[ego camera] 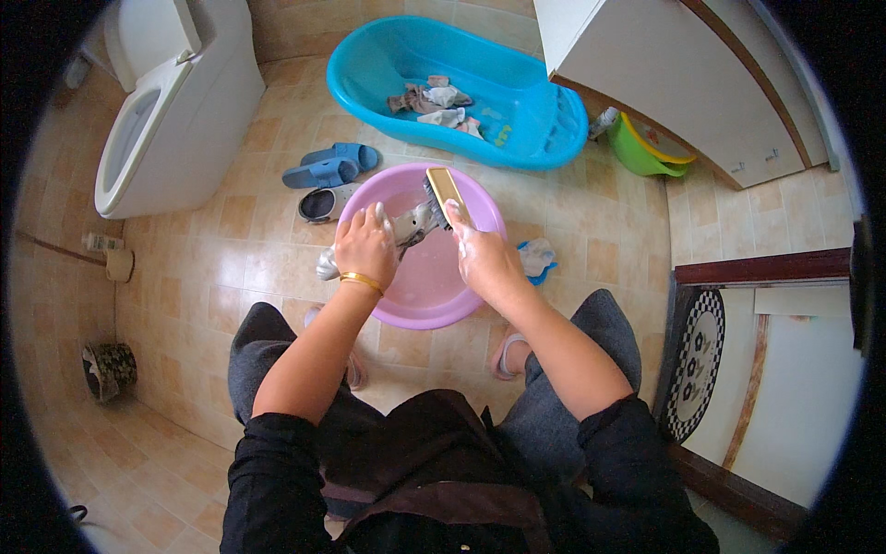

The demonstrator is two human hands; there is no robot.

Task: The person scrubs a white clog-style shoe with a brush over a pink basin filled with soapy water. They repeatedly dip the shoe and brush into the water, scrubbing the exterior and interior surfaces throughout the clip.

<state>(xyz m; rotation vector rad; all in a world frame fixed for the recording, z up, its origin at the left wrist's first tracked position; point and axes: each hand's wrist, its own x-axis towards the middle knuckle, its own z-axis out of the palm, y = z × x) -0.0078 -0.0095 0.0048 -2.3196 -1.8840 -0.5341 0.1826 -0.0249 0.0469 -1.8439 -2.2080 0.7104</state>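
Note:
A pink plastic basin [432, 298] with water in it stands on the floor between my feet. Over its left rim my left hand [367, 242] grips a wet white-and-dark item [410, 223], perhaps a shoe or cloth; its pale end pokes out left of the hand. My right hand [481, 253], with suds on it, holds a scrubbing brush [446, 190] with a wooden back and dark bristles. The bristles face left against the item's right end. How far the item runs beneath my left hand is hidden.
Beyond the basin lies a blue baby bathtub [450, 145] with several cloths [443, 97]. Blue slippers [332, 166] and a white clog [325, 204] are at the left, near a toilet [180, 131]. A blue-and-white item [537, 257] sits right of the basin, below a cabinet [664, 83].

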